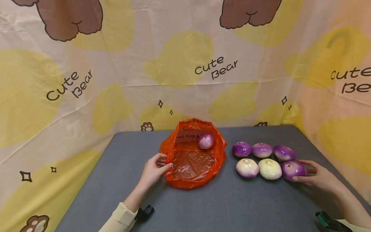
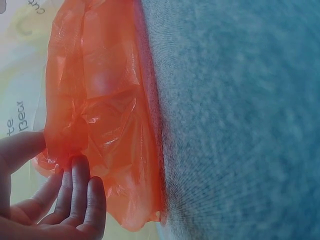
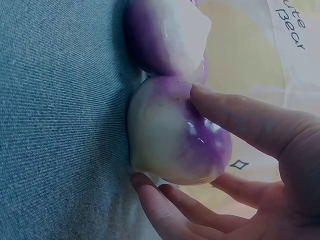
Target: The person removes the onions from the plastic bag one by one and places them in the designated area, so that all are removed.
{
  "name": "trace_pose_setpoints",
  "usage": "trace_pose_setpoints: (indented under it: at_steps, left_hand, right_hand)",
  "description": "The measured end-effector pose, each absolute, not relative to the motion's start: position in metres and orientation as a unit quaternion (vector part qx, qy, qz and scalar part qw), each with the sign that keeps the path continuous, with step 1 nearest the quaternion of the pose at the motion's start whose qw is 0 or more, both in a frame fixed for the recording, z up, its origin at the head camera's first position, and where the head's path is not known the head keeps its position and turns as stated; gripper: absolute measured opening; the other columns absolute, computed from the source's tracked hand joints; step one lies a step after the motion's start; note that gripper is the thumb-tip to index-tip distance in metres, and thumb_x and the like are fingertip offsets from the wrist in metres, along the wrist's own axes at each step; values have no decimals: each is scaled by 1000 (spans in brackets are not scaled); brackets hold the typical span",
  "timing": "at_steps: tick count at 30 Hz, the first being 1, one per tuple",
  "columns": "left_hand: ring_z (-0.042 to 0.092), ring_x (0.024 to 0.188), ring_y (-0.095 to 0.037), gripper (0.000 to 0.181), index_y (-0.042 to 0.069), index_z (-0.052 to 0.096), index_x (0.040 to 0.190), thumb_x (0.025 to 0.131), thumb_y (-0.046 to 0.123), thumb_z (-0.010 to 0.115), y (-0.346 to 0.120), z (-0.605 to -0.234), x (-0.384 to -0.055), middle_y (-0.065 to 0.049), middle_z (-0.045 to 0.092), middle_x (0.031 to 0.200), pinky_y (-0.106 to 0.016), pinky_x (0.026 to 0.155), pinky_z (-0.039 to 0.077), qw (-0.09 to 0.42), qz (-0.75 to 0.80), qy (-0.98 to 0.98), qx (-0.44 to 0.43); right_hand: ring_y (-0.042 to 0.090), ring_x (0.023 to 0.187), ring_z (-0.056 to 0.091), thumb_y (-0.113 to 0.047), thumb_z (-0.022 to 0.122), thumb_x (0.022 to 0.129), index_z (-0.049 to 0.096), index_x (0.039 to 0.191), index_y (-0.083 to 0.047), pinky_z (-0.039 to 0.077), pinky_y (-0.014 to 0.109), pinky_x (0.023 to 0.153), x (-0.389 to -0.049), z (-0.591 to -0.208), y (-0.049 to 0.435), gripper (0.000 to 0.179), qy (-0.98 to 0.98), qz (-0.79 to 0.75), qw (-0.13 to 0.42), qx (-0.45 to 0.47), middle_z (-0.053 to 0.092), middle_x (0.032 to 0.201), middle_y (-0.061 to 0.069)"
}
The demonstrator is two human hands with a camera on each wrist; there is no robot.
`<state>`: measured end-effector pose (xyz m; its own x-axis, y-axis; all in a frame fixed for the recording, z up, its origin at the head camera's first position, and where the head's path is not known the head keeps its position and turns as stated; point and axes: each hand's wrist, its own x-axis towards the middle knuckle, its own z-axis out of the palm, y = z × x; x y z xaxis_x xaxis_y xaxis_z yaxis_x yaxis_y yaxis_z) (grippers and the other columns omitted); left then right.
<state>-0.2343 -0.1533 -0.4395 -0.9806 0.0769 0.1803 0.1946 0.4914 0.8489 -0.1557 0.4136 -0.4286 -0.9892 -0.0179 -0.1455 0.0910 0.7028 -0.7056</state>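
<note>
An orange plastic bag [image 1: 194, 185] stands on the table with its mouth wide, facing the head camera. My left hand [image 1: 155, 169] pinches the left side of its rim between thumb and fingers. Inside the bag, toward the back right, lies one purple onion [image 1: 206, 141]. My right hand [image 1: 320, 175] grips a glossy purple-and-white onion [image 3: 170, 130] at the right end of the front row, thumb on one side and fingers on the other. That onion rests on the table, touching its neighbour [image 3: 165, 35].
Left of the gripped onion sit two pale onions [image 1: 270, 169] [image 1: 247, 168]. Behind them is a back row of three purple onions [image 1: 262, 150]. The grey tabletop [image 1: 226, 206] meets a printed cloth backdrop [image 1: 179, 58] at the back and sides.
</note>
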Motion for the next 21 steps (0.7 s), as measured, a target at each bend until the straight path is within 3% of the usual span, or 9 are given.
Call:
trace_pose_setpoints:
  at_steps: [12, 18, 21]
  left_hand:
    - [63, 81, -16, 33, 12, 64, 106, 78, 22, 78, -153, -441, -236, -5, 66, 92, -28, 76, 53, 63, -502, -859, -85]
    - [63, 81, -16, 34, 13, 64, 107, 78, 24, 78, -153, -441, -236, -4, 66, 92, -28, 77, 53, 58, -503, -859, -79]
    - [62, 82, -16, 35, 13, 64, 108, 78, 25, 78, -153, -441, -236, -4, 66, 93, -29, 77, 53, 58, -500, -861, -79]
  right_hand:
    - [51, 103, 56, -30, 66, 89, 27, 136, 14, 54, 32, 68, -152, -412, 422, 76, 934, -351, 59, 25, 41, 125, 47]
    - [61, 111, 44, -31, 64, 90, 32, 134, 16, 52, 48, 74, -156, -404, 426, 71, 947, -318, 34, 18, 39, 127, 47]
    - [62, 114, 40, -29, 64, 90, 31, 134, 16, 53, 48, 73, -158, -401, 425, 71, 944, -328, 33, 12, 35, 129, 48]
